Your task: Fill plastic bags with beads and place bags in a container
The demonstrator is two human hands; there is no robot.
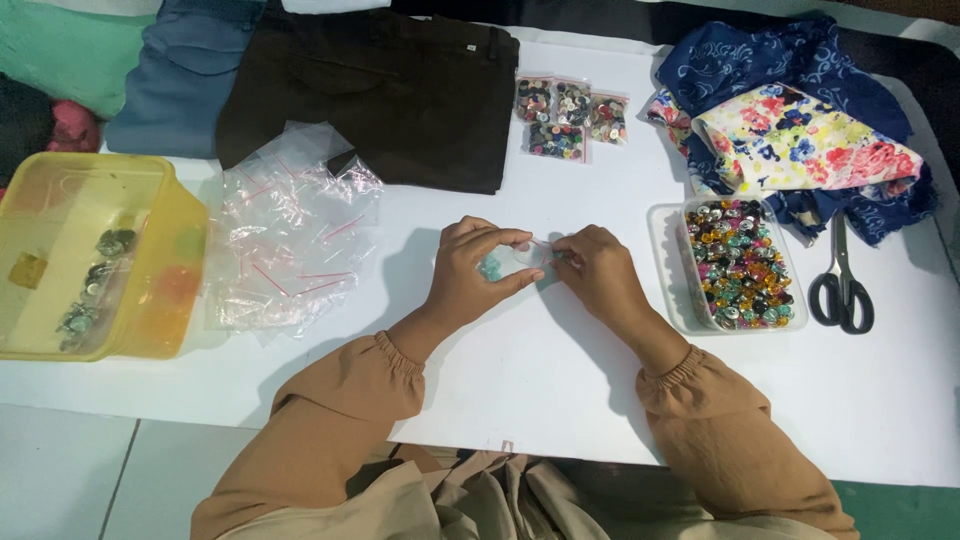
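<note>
Between both hands (535, 270), a small crinkly clear bag (530, 255).

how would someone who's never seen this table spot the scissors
Start at the white table and go to its right edge, where floral fabrics are piled. Just below that pile, right of the clear tray of coloured buttons, lie the scissors. They are shut, blades pointing away from the person, and their black loop handles make them the only tool there.
</note>
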